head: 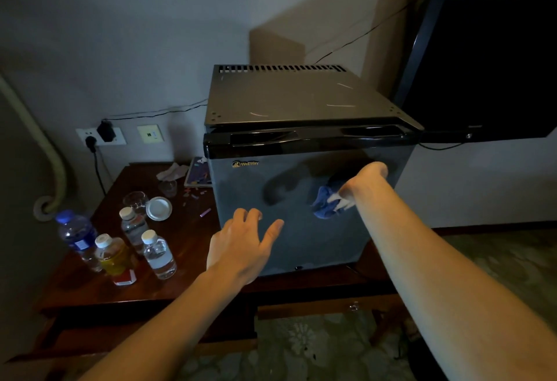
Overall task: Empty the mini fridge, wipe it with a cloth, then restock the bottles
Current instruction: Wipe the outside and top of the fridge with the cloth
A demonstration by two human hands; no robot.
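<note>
Now blue cloth (324, 204) in grip of R hand (361, 183), on fridge door (256, 193); L hand (241, 245) slack-fingered, empty.

Dark wooden table (187, 225), bearing: one clear glass tumbler (136, 201); one white round lid (158, 208) just beside it; one smaller glass (168, 188); crumpled tissue (172, 171); a colourful booklet (197, 172). On the wall: white socket plate (101, 137) with black adapter (106, 131) plugged in; switch plate (150, 133). Black television (488, 58) stood at right. Patterned carpet (301, 347) lay below.

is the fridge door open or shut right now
Shut. The door sits flush under the fridge top, no inside showing, and the right hand holds a cloth against its front.
</note>
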